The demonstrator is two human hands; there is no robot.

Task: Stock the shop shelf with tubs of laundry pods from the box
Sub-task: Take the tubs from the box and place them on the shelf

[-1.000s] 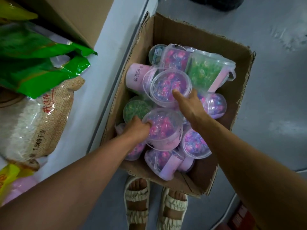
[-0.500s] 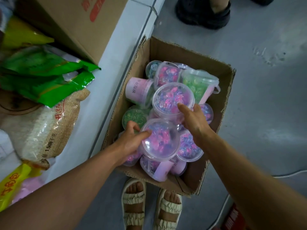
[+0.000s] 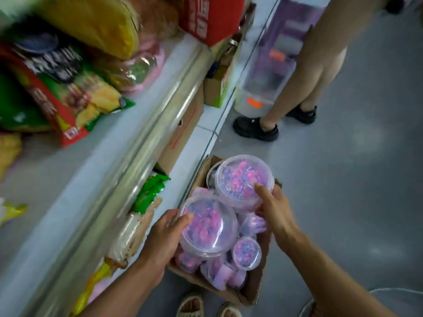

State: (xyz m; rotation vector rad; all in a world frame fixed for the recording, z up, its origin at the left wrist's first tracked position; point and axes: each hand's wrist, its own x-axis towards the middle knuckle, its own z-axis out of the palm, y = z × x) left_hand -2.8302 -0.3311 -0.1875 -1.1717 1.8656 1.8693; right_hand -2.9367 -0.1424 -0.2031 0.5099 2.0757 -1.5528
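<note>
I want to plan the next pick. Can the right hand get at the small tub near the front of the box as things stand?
Probably not yet: the right hand already holds a large tub. The small tub itself lies uncovered on top in the box, just below that hand.

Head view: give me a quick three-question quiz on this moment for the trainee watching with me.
1. True or false: each hand holds one tub of pods.
2. Which hand's tub is farther from the camera? A) left hand B) right hand
3. Fill in: the cardboard box sits on the ____.

Key: 1 true, the left grips the near tub, the right the far tub. 2 B. 3 floor.
</note>
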